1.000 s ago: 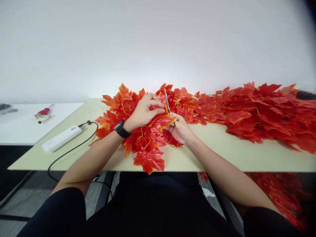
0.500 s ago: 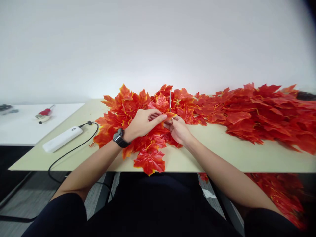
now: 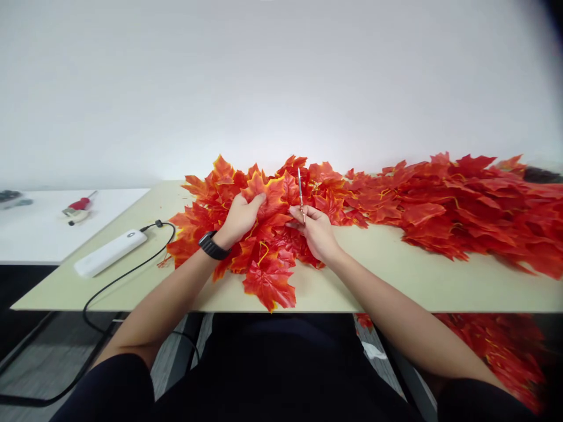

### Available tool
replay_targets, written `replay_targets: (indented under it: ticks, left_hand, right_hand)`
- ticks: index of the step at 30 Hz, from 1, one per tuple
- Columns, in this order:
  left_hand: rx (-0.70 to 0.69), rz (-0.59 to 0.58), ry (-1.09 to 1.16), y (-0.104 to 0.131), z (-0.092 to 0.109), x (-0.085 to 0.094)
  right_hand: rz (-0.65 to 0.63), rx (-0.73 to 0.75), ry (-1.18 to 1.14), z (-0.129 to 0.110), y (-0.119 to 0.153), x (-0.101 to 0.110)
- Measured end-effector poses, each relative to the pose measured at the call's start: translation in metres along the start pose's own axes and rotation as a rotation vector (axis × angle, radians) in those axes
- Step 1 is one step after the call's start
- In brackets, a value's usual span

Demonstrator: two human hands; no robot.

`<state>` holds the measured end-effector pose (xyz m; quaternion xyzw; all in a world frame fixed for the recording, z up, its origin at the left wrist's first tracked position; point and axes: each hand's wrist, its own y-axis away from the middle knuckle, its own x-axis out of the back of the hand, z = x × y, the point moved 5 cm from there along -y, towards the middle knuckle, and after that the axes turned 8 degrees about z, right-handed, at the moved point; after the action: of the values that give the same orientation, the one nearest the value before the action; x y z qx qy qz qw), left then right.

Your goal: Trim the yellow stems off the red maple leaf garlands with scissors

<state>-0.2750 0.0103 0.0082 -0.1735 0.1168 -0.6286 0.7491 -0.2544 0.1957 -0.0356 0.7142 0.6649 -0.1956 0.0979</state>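
Red-orange artificial maple leaves (image 3: 269, 284) lie bunched at the middle of the pale table. My left hand (image 3: 241, 218) pinches a yellow-edged leaf (image 3: 269, 196) between thumb and fingers, above the bunch. Just right of it, my right hand (image 3: 315, 228) is closed on a thin silver metal tool (image 3: 300, 187) that points up and away; its handle is partly covered by the fingers. The tool does not touch the leaf in my left hand, as far as can be seen.
A larger heap of red leaves (image 3: 461, 205) covers the right of the table (image 3: 378, 281). At left lie a white device (image 3: 109, 252) with a black cable (image 3: 127, 272) and, on a white table, a small red-and-white item (image 3: 79, 210). More leaves (image 3: 505, 346) are below.
My left hand has moved left and away from my right hand, now with a larger leaf spread in its grip. The metal tool has shifted slightly left and tilted.
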Motion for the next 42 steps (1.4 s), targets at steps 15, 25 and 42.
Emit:
replay_targets:
  ticks: [15,25,42]
  left_hand:
    - [0.163,-0.265,0.291,0.029,-0.027,-0.018]
    - [0.235,-0.347,0.215,0.033,-0.027,-0.017]
    - [0.255,-0.115,0.414,0.024,-0.038,-0.01]
  right_hand:
    - [0.056,0.191,0.11,-0.008,-0.002,0.005]
    - [-0.001,0.178,0.15,-0.007,0.0,0.002]
    - [-0.016,0.103,0.156,-0.005,-0.002,0.007]
